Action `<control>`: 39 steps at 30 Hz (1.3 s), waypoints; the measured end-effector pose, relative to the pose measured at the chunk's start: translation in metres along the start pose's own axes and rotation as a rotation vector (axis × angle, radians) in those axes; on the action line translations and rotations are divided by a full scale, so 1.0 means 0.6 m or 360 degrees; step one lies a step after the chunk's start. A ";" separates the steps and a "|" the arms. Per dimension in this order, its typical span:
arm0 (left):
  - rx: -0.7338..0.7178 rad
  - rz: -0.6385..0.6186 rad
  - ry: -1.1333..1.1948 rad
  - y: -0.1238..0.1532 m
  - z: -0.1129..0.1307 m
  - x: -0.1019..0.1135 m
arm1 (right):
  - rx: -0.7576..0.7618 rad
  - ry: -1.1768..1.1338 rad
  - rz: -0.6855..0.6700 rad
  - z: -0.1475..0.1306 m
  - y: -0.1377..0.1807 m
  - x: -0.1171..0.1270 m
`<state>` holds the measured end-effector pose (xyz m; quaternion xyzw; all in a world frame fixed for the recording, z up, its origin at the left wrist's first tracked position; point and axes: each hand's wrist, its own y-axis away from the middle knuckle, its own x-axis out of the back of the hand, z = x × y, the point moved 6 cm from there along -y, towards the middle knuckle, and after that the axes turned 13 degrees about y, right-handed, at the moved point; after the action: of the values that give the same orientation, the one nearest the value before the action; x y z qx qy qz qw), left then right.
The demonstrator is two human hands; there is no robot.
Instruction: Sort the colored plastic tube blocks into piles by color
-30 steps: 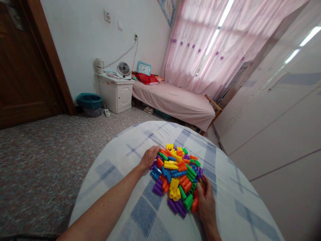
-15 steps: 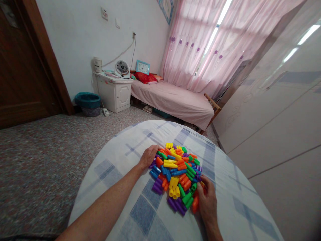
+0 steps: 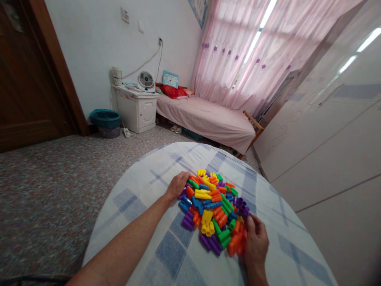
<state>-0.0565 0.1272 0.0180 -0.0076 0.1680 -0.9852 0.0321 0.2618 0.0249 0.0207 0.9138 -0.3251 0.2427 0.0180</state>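
A heap of bullet-shaped plastic building blocks in joined tubes lies on the round table's cloth, in yellow, orange, green, blue and purple. My left hand rests against the heap's left edge, fingers stretched out and holding nothing; the pieces by the fingertips are partly hidden. At the right side, thumb and fingers of my right hand pinch a purple block whose hollow tube ends show. Orange blocks lie just left of that hand, close to its palm.
A checked white and blue tablecloth covers the table. Beyond it stand a bed with pink bedding, a white bedside cabinet bearing a small fan, and a teal-lined bin. A white wardrobe is at the right.
My right hand has moved right, away from the heap, with the purple block now showing at its fingertips. More of the orange blocks is uncovered. My left hand has stayed in place.
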 end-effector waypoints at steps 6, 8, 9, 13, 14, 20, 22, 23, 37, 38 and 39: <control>-0.0049 -0.0034 -0.0027 0.000 0.005 -0.001 | 0.0025 -0.0032 0.0113 0.016 -0.012 0.010; -0.0050 -0.0038 -0.0032 0.001 0.008 -0.001 | 0.0097 -0.0054 0.0130 0.014 -0.012 0.012; -0.0056 -0.0045 -0.0037 0.001 0.010 -0.001 | 0.0125 -0.0068 0.0134 0.012 -0.012 0.013; -0.0073 -0.0061 -0.0056 0.002 0.014 -0.002 | 0.0141 -0.0116 0.0120 0.010 -0.012 0.019; -0.0064 -0.0052 -0.0055 0.002 0.012 -0.002 | 0.0135 -0.0121 0.0111 0.010 -0.013 0.020; -0.0018 -0.0001 -0.0029 -0.001 -0.002 -0.001 | 0.0146 -0.0229 0.0022 0.013 -0.019 0.018; -0.0033 0.0001 -0.0029 0.000 -0.001 -0.001 | 0.0151 -0.0262 0.0004 0.009 -0.018 0.014; -0.0040 0.0001 -0.0031 0.000 0.000 -0.001 | 0.0151 -0.0276 -0.0005 0.006 -0.017 0.012; -0.0031 -0.0032 -0.0049 0.000 0.002 -0.001 | 0.0291 -0.0007 -0.0255 -0.044 0.001 0.001; -0.0023 -0.0038 -0.0050 0.001 0.002 -0.001 | 0.0347 0.0045 -0.0281 -0.052 0.006 -0.003; -0.0018 -0.0050 -0.0050 0.001 0.002 -0.001 | 0.0391 0.0110 -0.0284 -0.057 0.009 -0.006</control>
<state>-0.0555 0.1263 0.0188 -0.0260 0.1730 -0.9844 0.0193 0.2413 0.0291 0.0487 0.9255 -0.2098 0.3094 -0.0613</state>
